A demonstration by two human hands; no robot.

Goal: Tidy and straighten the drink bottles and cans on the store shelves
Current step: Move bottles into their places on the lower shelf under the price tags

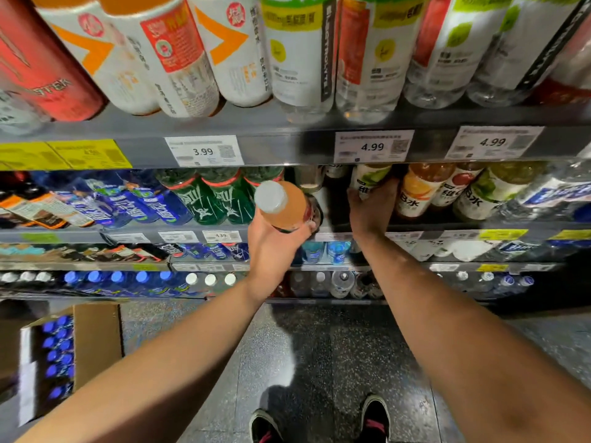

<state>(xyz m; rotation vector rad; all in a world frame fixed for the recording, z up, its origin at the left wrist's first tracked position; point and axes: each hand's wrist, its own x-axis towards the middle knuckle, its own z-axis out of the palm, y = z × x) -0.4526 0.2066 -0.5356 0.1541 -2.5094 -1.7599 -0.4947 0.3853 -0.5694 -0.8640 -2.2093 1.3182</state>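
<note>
My left hand (pixel 275 244) grips an orange drink bottle (pixel 284 207) with a white cap, held tilted in front of the second shelf (pixel 179 235). My right hand (pixel 372 206) reaches into that shelf and holds a white-labelled bottle with a green leaf print (pixel 367 179). Between the two hands is a dark gap in the row. To the right stand more white-labelled juice bottles (pixel 422 190). Green bottles (pixel 211 199) stand just left of the held bottle.
The top shelf (pixel 287 145) carries large white-labelled bottles and a red can (pixel 41 75), with price tags 3.99 and 4.99. Lower shelves hold blue-capped and white-capped bottles. An open cardboard box (pixel 92 340) of blue-capped bottles sits on the floor at left. My shoes show below.
</note>
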